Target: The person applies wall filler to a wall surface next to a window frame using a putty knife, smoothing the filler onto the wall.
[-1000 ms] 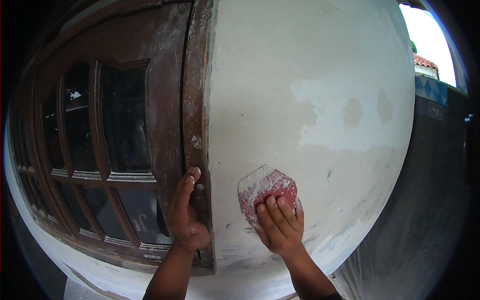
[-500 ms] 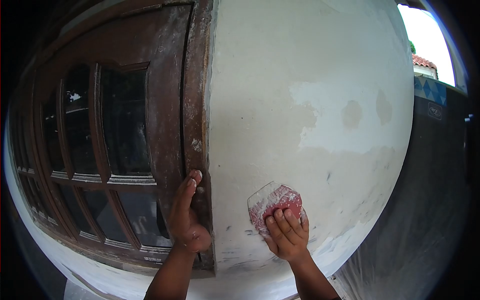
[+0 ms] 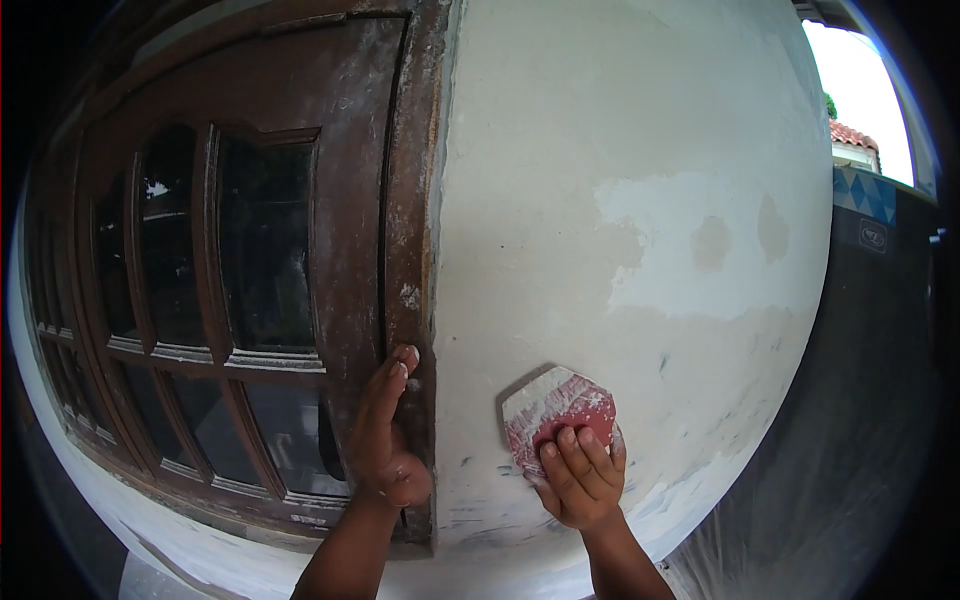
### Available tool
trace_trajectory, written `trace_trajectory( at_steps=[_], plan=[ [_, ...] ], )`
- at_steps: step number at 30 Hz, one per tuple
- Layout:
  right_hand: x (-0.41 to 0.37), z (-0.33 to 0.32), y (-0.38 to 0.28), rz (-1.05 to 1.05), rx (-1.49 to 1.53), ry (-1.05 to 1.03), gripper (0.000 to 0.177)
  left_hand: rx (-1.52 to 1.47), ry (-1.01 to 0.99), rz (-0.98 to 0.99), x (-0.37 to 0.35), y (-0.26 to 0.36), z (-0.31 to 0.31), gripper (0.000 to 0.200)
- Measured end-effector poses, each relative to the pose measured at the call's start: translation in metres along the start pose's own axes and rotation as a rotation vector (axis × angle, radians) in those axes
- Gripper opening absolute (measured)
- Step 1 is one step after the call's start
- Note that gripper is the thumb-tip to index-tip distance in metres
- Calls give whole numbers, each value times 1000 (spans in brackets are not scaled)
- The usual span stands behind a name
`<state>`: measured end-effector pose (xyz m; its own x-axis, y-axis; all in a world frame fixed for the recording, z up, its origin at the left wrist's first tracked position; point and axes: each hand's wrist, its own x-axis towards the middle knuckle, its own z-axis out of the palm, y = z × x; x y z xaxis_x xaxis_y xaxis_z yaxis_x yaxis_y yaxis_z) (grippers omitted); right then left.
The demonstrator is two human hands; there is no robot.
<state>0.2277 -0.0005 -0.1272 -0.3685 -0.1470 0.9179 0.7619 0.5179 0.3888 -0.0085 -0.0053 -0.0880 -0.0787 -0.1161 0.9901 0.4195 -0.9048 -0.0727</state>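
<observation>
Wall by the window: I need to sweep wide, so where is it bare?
Bare wall runs above the red scraper through the pale patch, and right to the plastic sheet. Crowded lower left: left hand on the window frame, near the right hand.

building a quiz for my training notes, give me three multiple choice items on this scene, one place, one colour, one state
1. Where does the left hand rest? A on the wooden window frame; B on a ladder; C on a glass pane.
2. What colour is the pad under the right hand? A blue; B red, smeared white; C green.
3. How is the pad held? A lifted away; B hanging from a nail; C pressed on the white wall by fingers.
Answers: 1 A, its fingers lie along the brown frame; 2 B, red shows between white smears; 3 C, fingertips push it onto plaster.
</observation>
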Motion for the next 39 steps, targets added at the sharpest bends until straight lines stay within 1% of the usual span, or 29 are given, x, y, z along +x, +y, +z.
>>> trace_trajectory(
  at_steps=[2,4,8,10,11,13,15,17,18,21,23,25,27,28,32,34,35,37,39],
  plan=[
    [19,3,-2,-3,-4,16,33,-4,-4,1,1,-1,0,105],
    [32,6,-2,-86,-13,-18,32,-14,7,3,0,-1,0,105],
    [12,3,3,-110,-37,-51,31,-12,6,-6,1,0,-1,105],
    [-5,-2,6,-50,30,-42,31,-7,-7,6,2,-1,-1,106],
    [-3,-2,7,-53,33,-45,31,-5,-4,3,1,-1,-1,106],
    [5,-2,7,-25,2,17,31,-21,1,29,1,-2,0,106],
    [21,-1,5,-16,11,16,31,-28,3,16,-1,-2,0,106],
    [31,0,5,-67,-32,-59,31,-34,16,12,-1,-2,0,106],
    [26,2,6,-59,-34,-73,31,-28,6,0,-2,-1,-1,106],
    [-8,-3,11,-70,-9,-69,34,-22,-7,5,0,-2,-1,106],
    [-17,-6,12,-67,6,-47,34,-12,-3,17,1,-3,-1,106],
    [-14,-6,11,-55,30,-30,35,6,-22,14,0,-2,-2,105],
    [7,-3,8,-6,38,-23,32,1,-7,11,-1,-2,-1,105],
    [15,-1,8,-40,-6,-37,32,-9,11,10,-1,-2,0,105],
    [-1,3,10,-39,-33,-70,33,-10,2,15,1,-2,-1,105],
    [-20,-2,11,-39,24,-67,34,7,-18,12,2,-1,-2,105],
    [-18,-2,12,-45,26,-64,34,11,-13,14,2,-2,-2,105],
    [-14,-4,9,-29,23,6,35,19,-20,18,0,-2,-2,105],
    [3,-1,7,-22,8,3,34,22,-15,16,1,-1,-1,105]
  ],
)
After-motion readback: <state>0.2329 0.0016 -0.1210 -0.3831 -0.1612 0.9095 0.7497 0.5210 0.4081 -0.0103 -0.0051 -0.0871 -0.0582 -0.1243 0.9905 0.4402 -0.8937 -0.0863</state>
